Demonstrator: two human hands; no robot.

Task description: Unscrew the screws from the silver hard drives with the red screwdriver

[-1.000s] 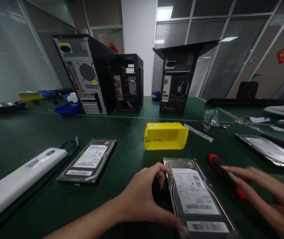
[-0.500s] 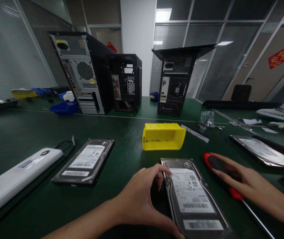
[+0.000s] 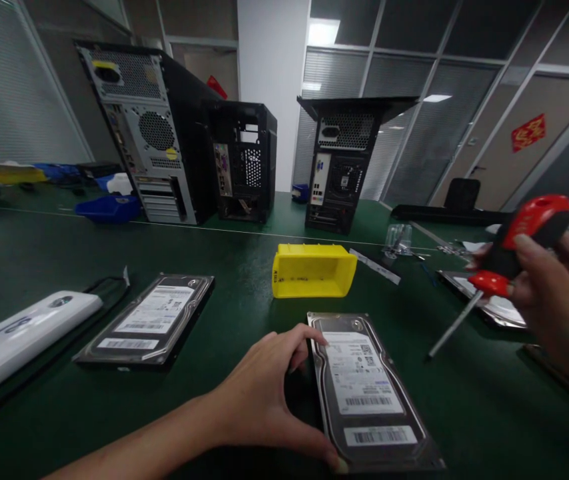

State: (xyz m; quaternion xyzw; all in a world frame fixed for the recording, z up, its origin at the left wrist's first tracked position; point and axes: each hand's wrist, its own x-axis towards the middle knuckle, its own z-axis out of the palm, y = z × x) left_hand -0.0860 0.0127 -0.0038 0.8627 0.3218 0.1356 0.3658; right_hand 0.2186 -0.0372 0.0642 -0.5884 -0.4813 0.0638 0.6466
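Observation:
A hard drive (image 3: 364, 373), silver with white labels, lies flat on the green table in front of me. My left hand (image 3: 274, 393) grips its left side, with the index finger on the top edge and the thumb at the near left corner. Raised above the table at the right, my right hand (image 3: 559, 287) is closed round the red and black handle of a screwdriver (image 3: 522, 243). The shaft slants down to the left, its tip in the air to the right of the drive.
Another hard drive (image 3: 152, 317) lies left, beside a white power strip (image 3: 29, 337). A yellow bin (image 3: 313, 272) sits beyond my drive. Computer cases (image 3: 342, 173) stand at the back. A third drive (image 3: 457, 283) is partly hidden behind my right hand. A clear cup (image 3: 397, 239) stands nearby.
My right hand has lifted the screwdriver off the table and turned it so its tip points down to the left. My left hand stays at the drive; the view has shifted slightly right.

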